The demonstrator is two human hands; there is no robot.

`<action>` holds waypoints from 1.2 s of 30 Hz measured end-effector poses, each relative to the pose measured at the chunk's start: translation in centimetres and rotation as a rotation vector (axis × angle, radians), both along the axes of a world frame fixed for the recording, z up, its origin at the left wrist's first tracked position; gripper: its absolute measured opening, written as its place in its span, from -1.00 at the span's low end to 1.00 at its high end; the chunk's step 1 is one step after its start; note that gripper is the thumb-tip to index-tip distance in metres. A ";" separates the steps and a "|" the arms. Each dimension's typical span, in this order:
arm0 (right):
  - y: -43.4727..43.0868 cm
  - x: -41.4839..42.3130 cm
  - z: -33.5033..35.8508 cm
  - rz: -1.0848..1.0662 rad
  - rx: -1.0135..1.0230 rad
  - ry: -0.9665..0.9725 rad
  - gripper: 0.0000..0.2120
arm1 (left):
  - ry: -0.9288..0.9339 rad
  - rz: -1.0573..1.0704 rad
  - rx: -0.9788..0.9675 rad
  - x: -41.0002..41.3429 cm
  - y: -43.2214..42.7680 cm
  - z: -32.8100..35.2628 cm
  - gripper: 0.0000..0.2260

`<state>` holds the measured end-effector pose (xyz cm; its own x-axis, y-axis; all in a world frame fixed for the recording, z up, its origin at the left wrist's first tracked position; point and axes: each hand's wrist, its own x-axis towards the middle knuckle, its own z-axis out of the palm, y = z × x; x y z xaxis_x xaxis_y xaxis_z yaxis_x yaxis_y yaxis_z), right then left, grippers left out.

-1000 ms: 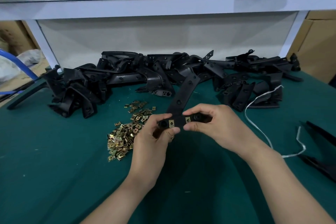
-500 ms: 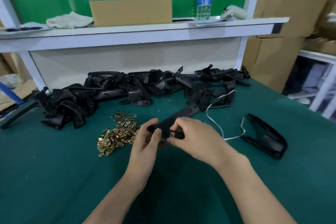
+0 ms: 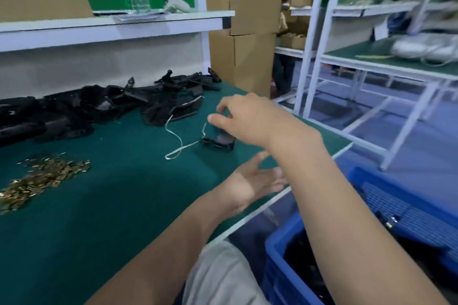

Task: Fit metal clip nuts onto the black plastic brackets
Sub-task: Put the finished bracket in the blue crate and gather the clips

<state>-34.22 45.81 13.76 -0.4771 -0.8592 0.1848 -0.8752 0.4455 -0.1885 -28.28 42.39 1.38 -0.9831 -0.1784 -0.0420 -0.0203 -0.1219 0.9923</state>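
left of the white cord (image 3: 180,138) lie clip nuts (image 3: 44,176) and bracket heap (image 3: 74,111); right of it the left hand (image 3: 250,183), now spread, empty, has shed the fitted bracket; the right hand (image 3: 244,119) curls over a lone bracket (image 3: 218,143), grip unclear: next piece, likely.

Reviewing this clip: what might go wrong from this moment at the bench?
1. The white cord ends right beside the black bracket under the right hand; moving that bracket may snag and drag the cord.
2. Blur hides whether that hand grips it; a loose hold near the table edge could drop it beside the blue crate.
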 end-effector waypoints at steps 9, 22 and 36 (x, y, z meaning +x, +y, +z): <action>2.5 -2.0 -4.4 -0.039 -0.003 -0.040 -0.63 | 0.051 0.167 -0.352 -1.5 -1.2 -0.9 -0.77; -15.3 8.5 -14.1 0.282 -0.033 -0.115 -0.53 | -0.574 1.067 -1.469 19.0 -20.0 -4.6 -0.51; -32.1 16.0 -17.4 0.466 0.023 -0.232 -0.42 | -0.668 0.953 -1.107 26.1 -30.1 -5.4 -0.32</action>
